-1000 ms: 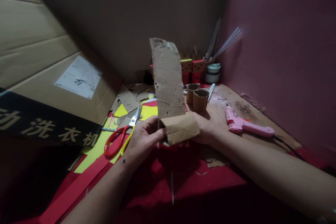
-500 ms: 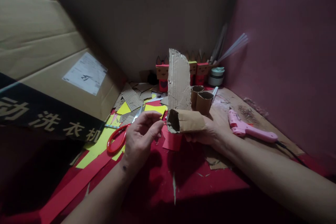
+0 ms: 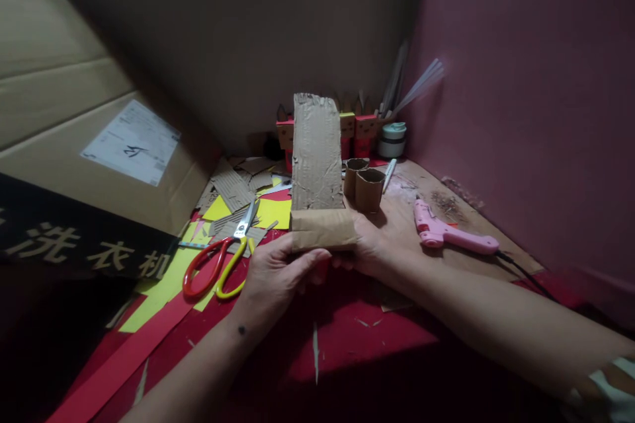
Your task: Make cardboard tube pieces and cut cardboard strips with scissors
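Observation:
A brown cardboard strip stands up in front of me, its lower end curled into a tube lying crosswise. My left hand grips the tube's left end, thumb along the underside. On the right end is my right hand, its fingers partly hidden beneath the cardboard. Both ends of the tube are covered by the hands. Scissors with red and yellow handles lie left of my left hand. Two cardboard tubes stand upright just behind my right hand.
A pink glue gun with a cord lies right. Cardboard scraps, yellow paper and a red paper strip lie left, beside a large carton. At the back stand small cardboard figures and a lidded jar.
My left hand has closed on the tube's left end, which was open to view before. The cardboard has turned to face me more squarely. The whole view has shifted slightly.

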### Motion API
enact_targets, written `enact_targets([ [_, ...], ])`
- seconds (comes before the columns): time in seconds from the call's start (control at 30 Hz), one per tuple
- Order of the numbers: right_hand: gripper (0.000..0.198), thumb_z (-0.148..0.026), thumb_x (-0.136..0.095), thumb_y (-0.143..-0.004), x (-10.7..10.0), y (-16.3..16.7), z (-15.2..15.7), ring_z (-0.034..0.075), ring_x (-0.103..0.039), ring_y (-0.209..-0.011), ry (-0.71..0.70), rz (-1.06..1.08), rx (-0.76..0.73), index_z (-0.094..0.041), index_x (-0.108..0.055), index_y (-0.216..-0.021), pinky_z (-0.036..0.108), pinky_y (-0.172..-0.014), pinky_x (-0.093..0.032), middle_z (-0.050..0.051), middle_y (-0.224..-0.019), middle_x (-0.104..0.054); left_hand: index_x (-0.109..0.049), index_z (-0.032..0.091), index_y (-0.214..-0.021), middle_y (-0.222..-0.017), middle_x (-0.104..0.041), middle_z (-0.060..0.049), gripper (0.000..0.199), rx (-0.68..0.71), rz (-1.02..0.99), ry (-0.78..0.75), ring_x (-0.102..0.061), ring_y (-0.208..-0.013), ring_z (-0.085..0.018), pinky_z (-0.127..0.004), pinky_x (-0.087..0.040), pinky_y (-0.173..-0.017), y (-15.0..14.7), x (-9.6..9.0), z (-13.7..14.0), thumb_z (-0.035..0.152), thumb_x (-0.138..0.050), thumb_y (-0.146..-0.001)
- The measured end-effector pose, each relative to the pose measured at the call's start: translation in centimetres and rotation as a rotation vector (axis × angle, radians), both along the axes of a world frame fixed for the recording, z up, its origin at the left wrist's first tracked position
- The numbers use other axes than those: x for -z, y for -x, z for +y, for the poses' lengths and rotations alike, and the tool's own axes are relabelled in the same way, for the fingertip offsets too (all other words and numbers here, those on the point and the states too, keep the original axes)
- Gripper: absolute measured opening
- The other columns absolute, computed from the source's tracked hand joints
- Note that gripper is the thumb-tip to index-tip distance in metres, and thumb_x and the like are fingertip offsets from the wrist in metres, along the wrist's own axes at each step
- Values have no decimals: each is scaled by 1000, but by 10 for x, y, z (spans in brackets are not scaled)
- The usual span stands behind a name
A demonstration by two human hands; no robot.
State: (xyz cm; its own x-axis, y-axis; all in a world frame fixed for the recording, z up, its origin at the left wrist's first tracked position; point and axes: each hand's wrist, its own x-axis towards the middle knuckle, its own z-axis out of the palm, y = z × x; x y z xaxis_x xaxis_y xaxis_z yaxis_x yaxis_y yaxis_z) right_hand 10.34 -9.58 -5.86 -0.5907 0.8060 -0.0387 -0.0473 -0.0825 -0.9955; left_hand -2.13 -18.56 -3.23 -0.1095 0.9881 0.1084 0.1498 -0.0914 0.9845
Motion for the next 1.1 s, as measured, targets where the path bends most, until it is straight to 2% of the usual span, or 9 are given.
enact_targets([
  [0.13, 40, -46, -45, -77, -1, 0, -1, 11, -46, -33, 19, 85, -72, -12, -65, -82, 21, -29, -32, 3, -45, -57, -68, 13, -68, -55, -67, -3, 15, -44, -78, 46, -57, -45, -11, -19, -43, -40, -1, -3, 2, 28, -71, -69],
  [0.27, 34, -41, -50, -75, -7, -3, -4, 11, -47, -31, -17, 157, -61, -12, -66, -82, 19, -27, -32, 2, -44, -57, -67, 13, -62, -53, -67, -2, 17, -39, -90, 55, -57, -44, -10, -18, -46, -44, -2, -6, 2, 26, -68, -73],
  [0.47, 23, -28, -61, -67, -10, -7, -4, 9, -45, -28, -121, 103, 9, -13, -65, -85, 17, -25, -34, -6, -40, -52, -61, 13, -57, -46, -62, -1, 24, -70, -98, 95, -49, -35, -8, -17, -38, -34, -1, 2, 4, 31, -69, -71],
  [0.6, 21, -21, -57, -66, -9, -8, -2, 9, -47, -30, -145, 115, 25, -14, -63, -86, 17, -25, -35, -6, -46, -55, -58, 15, -68, -42, -57, 3, 18, -128, -149, 57, -45, -32, -7, -17, -36, -33, -2, 7, 4, 28, -70, -71],
  [0.73, 23, -23, -56, -67, -9, -6, -1, 10, -47, -30, -155, 127, 50, -13, -64, -87, 18, -24, -35, -4, -50, -56, -56, 17, -83, -47, -60, 5, 20, -109, -237, -14, -49, -36, -9, -18, -40, -35, -4, 9, 7, 24, -71, -71],
  [0.9, 23, -27, -60, -66, -10, -4, 0, 10, -52, -40, -159, 179, 74, -13, -66, -83, 18, -30, -39, -1, -56, -60, -58, 14, -82, -54, -59, 4, 23, -120, -288, 19, -51, -45, -8, -18, -44, -41, -4, 10, 12, 21, -73, -67],
  [1.03, 24, -26, -64, -64, -11, -4, -3, 12, -60, -58, -171, 205, 122, -14, -66, -85, 16, -36, -40, 3, -74, -67, -58, 13, -79, -57, -61, 3, 25, -124, -281, 33, -54, -48, -8, -17, -45, -46, -2, 10, 16, 17, -76, -62],
  [1.1, 25, -26, -64, -64, -13, -4, -4, 10, -58, -52, -163, 190, 114, -14, -65, -85, 15, -33, -37, 3, -75, -67, -58, 13, -79, -57, -61, 3, 27, -134, -261, 39, -53, -47, -7, -17, -44, -45, 0, 10, 16, 17, -76, -61],
])
